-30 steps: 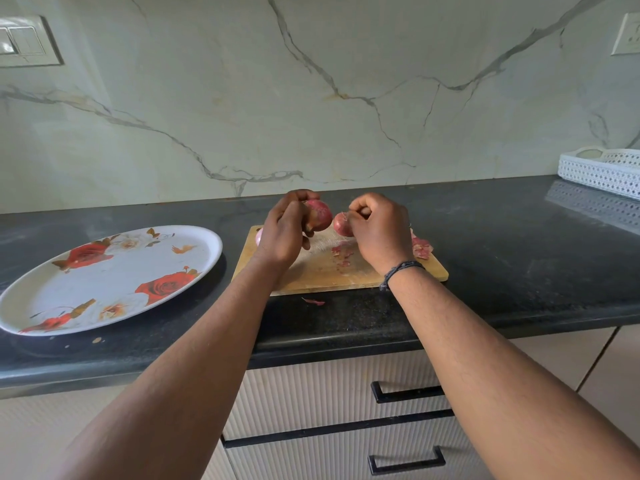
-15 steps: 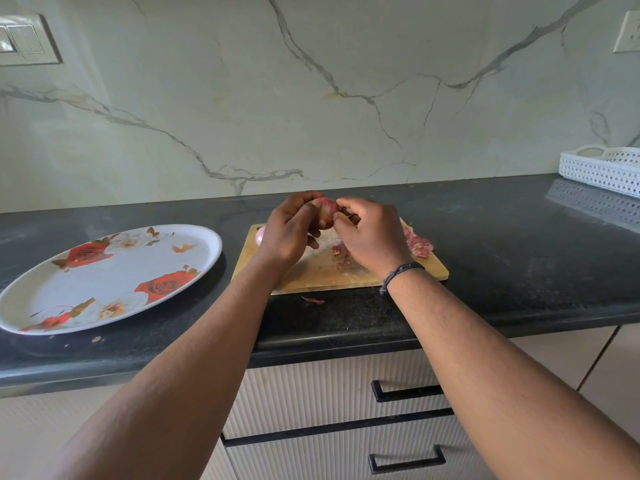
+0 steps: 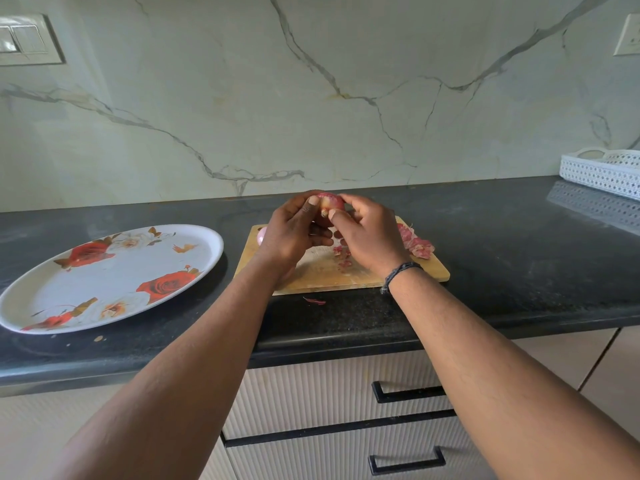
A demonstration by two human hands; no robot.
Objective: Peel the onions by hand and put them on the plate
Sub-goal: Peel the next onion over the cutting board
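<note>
Gripping onion higher now, both hands closed in together.

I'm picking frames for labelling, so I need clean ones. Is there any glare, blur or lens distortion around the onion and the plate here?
Head view: soft, even light, with no hard glare on the flowered oval plate. The small red onion is sharp enough, though both hands cover much of it. The black stone counter carries a faint reflection of the white lattice basket. Wide-angle stretch enlarges the forearms.

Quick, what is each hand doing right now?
Left hand: grips the small pinkish-red onion.
Right hand: pinches the same onion near its root end.
</note>
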